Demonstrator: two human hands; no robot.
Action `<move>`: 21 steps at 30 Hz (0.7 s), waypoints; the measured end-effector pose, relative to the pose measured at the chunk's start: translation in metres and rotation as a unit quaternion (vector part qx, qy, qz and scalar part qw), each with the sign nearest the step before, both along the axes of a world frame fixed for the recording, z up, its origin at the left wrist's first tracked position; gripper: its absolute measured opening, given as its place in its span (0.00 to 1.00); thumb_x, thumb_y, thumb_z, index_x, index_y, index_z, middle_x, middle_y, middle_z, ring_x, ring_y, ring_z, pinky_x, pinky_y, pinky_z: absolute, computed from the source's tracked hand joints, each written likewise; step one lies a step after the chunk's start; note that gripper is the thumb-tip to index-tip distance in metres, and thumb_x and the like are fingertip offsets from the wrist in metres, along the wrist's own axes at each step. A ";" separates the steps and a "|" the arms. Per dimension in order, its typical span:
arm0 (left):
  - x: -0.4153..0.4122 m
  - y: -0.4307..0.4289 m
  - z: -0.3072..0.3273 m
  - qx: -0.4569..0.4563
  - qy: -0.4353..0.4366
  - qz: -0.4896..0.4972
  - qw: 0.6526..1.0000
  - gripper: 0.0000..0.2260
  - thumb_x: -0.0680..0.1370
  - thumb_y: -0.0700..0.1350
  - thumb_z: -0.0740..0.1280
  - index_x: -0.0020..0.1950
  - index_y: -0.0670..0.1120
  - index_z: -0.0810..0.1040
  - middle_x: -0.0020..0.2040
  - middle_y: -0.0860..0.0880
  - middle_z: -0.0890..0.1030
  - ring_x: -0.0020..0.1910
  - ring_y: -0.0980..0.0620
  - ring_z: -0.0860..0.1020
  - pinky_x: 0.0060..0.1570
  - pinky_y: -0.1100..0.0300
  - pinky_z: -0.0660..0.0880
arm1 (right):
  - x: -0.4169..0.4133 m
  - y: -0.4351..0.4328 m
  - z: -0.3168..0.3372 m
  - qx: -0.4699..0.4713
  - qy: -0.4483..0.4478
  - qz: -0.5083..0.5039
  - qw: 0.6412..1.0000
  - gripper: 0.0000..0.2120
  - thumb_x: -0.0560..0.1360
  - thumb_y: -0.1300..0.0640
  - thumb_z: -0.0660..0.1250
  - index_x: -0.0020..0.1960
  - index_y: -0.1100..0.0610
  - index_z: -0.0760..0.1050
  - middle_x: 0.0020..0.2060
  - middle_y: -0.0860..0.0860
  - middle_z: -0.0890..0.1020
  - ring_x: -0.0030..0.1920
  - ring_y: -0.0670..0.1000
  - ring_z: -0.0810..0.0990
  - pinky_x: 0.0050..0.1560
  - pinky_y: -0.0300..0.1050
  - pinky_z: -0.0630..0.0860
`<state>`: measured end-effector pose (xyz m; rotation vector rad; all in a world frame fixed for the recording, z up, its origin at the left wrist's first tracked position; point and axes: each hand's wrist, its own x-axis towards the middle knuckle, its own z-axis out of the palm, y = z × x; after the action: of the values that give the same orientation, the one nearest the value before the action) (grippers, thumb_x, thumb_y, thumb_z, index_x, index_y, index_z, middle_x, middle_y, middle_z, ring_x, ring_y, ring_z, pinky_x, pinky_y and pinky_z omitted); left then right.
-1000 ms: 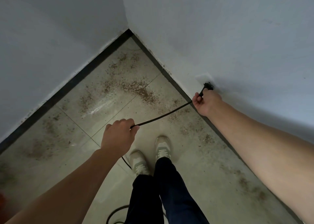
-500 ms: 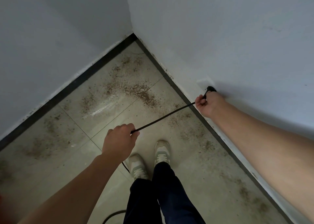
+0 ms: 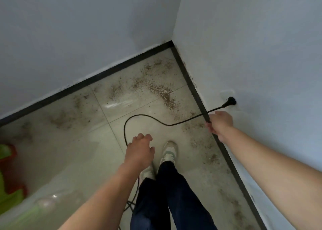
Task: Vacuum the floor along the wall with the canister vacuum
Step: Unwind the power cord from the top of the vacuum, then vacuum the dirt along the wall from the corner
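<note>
Left hand [image 3: 140, 149] hangs loosely curled, empty. Right hand [image 3: 220, 125] is beside the cord [image 3: 132, 117], hold unclear. Plug [image 3: 229, 102] is in the socket [image 3: 226, 92]. Dirt [image 3: 165, 95] remains, so vacuuming seems not yet begun. The green thing [image 3: 7, 186] at left may be the vacuum.

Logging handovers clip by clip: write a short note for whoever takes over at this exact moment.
The left grip is open, fingers loose, over the cord without gripping it. The right grip is open beside the cord, below the plug.
The plug sits in the wall socket. The cord loops slack across the floor and runs back past the shoes.
Done: power connected.
Left: all the vacuuming. Brown dirt lies along both walls. The vacuum is not in view, and a green and red object at the left edge is too cropped to identify.
</note>
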<state>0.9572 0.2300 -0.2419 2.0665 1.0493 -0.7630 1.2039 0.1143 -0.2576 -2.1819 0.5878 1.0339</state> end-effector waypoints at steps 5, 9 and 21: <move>-0.051 -0.001 0.030 0.024 0.019 0.079 0.996 0.16 0.80 0.49 0.60 0.67 0.48 0.70 0.63 0.47 0.73 0.61 0.47 0.72 0.57 0.54 0.70 | -0.062 0.007 0.018 -0.007 0.005 0.143 0.990 0.14 0.81 0.61 0.58 0.66 0.57 0.71 0.51 0.59 0.80 0.32 0.51 0.79 0.26 0.40 0.71; -0.102 -0.011 0.052 0.032 0.017 0.156 0.987 0.16 0.80 0.48 0.61 0.67 0.47 0.72 0.62 0.45 0.75 0.60 0.44 0.74 0.56 0.53 0.73 | -0.110 0.005 0.031 -0.016 0.026 0.256 0.966 0.14 0.80 0.61 0.60 0.65 0.58 0.72 0.50 0.57 0.79 0.31 0.48 0.78 0.21 0.37 0.71; -0.311 -0.167 0.162 0.078 0.010 0.369 0.926 0.14 0.79 0.49 0.62 0.63 0.46 0.74 0.57 0.44 0.81 0.60 0.44 0.76 0.53 0.54 0.73 | -0.306 -0.041 0.146 -0.014 -0.050 0.703 0.709 0.11 0.77 0.52 0.65 0.57 0.53 0.78 0.52 0.54 0.84 0.52 0.57 0.83 0.56 0.48 0.77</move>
<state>0.6465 0.0625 -0.0801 1.5767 1.7883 -0.3128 0.8975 0.0735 -0.1115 -2.4993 -1.4139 1.4970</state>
